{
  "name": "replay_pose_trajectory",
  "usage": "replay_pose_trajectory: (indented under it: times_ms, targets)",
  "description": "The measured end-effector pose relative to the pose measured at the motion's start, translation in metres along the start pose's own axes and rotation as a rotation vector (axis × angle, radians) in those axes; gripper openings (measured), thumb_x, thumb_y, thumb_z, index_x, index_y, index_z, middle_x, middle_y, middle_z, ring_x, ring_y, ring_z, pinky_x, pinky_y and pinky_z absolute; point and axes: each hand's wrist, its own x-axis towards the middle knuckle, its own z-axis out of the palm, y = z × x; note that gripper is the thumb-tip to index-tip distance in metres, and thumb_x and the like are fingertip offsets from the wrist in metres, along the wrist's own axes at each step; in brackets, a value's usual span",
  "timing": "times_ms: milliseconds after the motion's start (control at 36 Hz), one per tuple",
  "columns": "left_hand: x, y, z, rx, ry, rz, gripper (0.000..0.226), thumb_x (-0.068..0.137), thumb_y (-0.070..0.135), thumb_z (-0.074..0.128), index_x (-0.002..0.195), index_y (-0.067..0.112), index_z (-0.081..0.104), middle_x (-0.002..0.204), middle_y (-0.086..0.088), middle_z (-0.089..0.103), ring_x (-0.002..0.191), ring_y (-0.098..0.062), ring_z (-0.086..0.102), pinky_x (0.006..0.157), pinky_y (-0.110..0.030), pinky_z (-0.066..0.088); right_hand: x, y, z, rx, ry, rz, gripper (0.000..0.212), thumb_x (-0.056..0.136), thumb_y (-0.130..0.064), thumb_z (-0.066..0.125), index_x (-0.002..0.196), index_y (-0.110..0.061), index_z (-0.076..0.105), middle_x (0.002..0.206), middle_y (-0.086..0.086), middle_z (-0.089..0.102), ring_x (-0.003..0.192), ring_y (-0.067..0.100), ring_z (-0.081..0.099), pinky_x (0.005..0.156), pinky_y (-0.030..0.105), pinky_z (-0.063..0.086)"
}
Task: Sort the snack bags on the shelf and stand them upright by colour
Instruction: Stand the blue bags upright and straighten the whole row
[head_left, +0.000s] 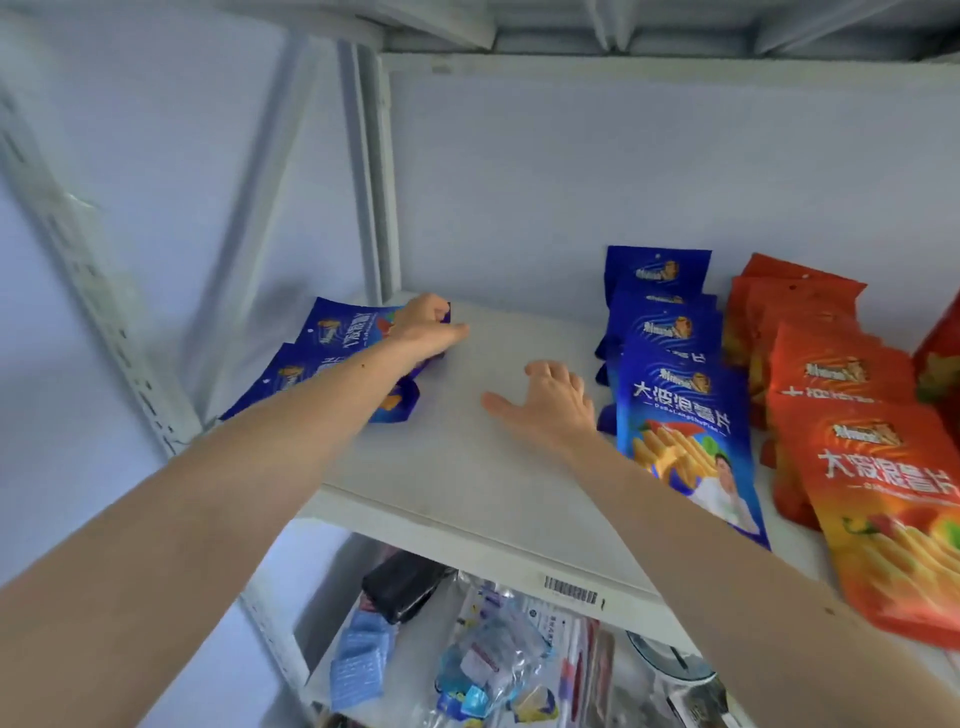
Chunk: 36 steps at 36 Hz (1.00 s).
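The left hand (426, 325) grips a flat blue bag (353, 332) near the shelf's (467, 467) back left corner. The right hand (550, 400), fingers spread and empty, rests beside the upright blue bags (675, 384).

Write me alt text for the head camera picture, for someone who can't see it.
A person's left hand grips a blue snack bag lying flat at the left of a white shelf, while the open right hand rests on the bare middle. To the right, a row of blue bags stands upright beside a row of orange bags.
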Motion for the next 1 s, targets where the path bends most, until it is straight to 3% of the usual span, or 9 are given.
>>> replay_pose_trajectory:
  times_ms: [139,306,417,472,556,639,833,944,1000]
  targets:
    - [0.018,-0.047,-0.053,0.155,0.008,-0.058,0.03,0.086,0.032,0.067,0.109,0.015,0.06,0.11,-0.003,0.06,0.108,-0.022,0.055,0.091,-0.034,0.045,0.013,-0.049,0.033,0.039,-0.11,-0.032,0.077,0.086,-0.06,0.057,0.145,-0.016,0.036,0.148,0.007,0.039,0.138,0.029,0.033,0.109,0.043,0.03]
    - [0.036,-0.096,-0.074,0.359,-0.193,-0.01,0.049,0.098,0.046,0.048,0.137,0.018,0.048,0.136,-0.006,0.055,0.122,-0.028,0.054,0.099,-0.038,0.045,0.039,-0.088,0.063,0.175,-0.145,0.025,0.079,0.079,-0.068,0.058,0.136,-0.015,0.042,0.136,0.01,0.049,0.127,0.031,0.046,0.104,0.045,0.04]
    - [0.045,-0.118,-0.061,0.487,-0.369,-0.001,0.064,0.097,0.062,0.024,0.152,0.029,0.025,0.16,-0.003,0.025,0.145,-0.026,0.026,0.116,-0.054,0.021,0.059,-0.096,0.072,0.231,-0.081,0.105,0.07,0.087,-0.065,0.047,0.132,-0.012,0.044,0.135,0.013,0.05,0.124,0.034,0.048,0.103,0.047,0.041]
    - [0.044,-0.118,-0.053,0.546,-0.382,-0.018,0.065,0.097,0.065,0.02,0.154,0.034,0.016,0.164,0.002,0.009,0.15,-0.026,0.012,0.116,-0.058,0.007,0.068,-0.092,0.073,0.232,-0.041,0.128,0.067,0.09,-0.062,0.044,0.134,-0.011,0.045,0.136,0.014,0.048,0.126,0.034,0.046,0.104,0.047,0.04]
    - [0.044,-0.114,-0.043,0.556,-0.426,0.066,0.062,0.097,0.064,0.021,0.154,0.037,0.015,0.164,0.005,0.005,0.15,-0.024,0.009,0.117,-0.06,0.002,0.078,-0.079,0.071,0.187,0.022,0.149,0.063,0.094,-0.057,0.042,0.137,-0.011,0.044,0.138,0.014,0.047,0.128,0.033,0.043,0.104,0.046,0.039]
    - [0.045,-0.109,-0.038,0.532,-0.538,0.222,0.057,0.099,0.061,0.025,0.152,0.041,0.019,0.163,0.009,0.01,0.15,-0.019,0.011,0.119,-0.057,0.006,0.085,-0.062,0.065,0.118,0.115,0.164,0.06,0.094,-0.054,0.042,0.134,-0.009,0.046,0.136,0.016,0.048,0.127,0.035,0.042,0.103,0.045,0.037]
    - [0.04,-0.084,-0.032,0.421,-0.778,0.565,0.049,0.1,0.038,0.049,0.148,0.036,0.037,0.156,0.011,0.032,0.141,-0.008,0.03,0.115,-0.028,0.029,0.093,-0.022,0.048,0.009,0.347,0.196,0.063,0.091,-0.057,0.048,0.139,-0.016,0.043,0.144,0.007,0.042,0.132,0.029,0.036,0.108,0.044,0.029]
    - [0.037,-0.078,-0.038,0.332,-0.634,0.5,0.043,0.099,0.042,0.049,0.139,0.026,0.053,0.147,0.006,0.048,0.135,-0.011,0.042,0.112,-0.031,0.034,0.097,-0.015,0.035,-0.175,0.165,0.244,0.089,0.082,-0.076,0.044,0.143,-0.012,0.039,0.149,0.01,0.04,0.139,0.033,0.031,0.113,0.046,0.021]
    - [0.034,-0.076,-0.047,0.329,-0.512,0.415,0.038,0.097,0.046,0.05,0.123,0.021,0.064,0.131,0.0,0.059,0.12,-0.016,0.053,0.103,-0.035,0.043,0.1,-0.014,0.029,-0.231,0.06,0.271,0.097,0.077,-0.084,0.042,0.141,-0.011,0.041,0.146,0.013,0.045,0.137,0.035,0.036,0.111,0.046,0.023]
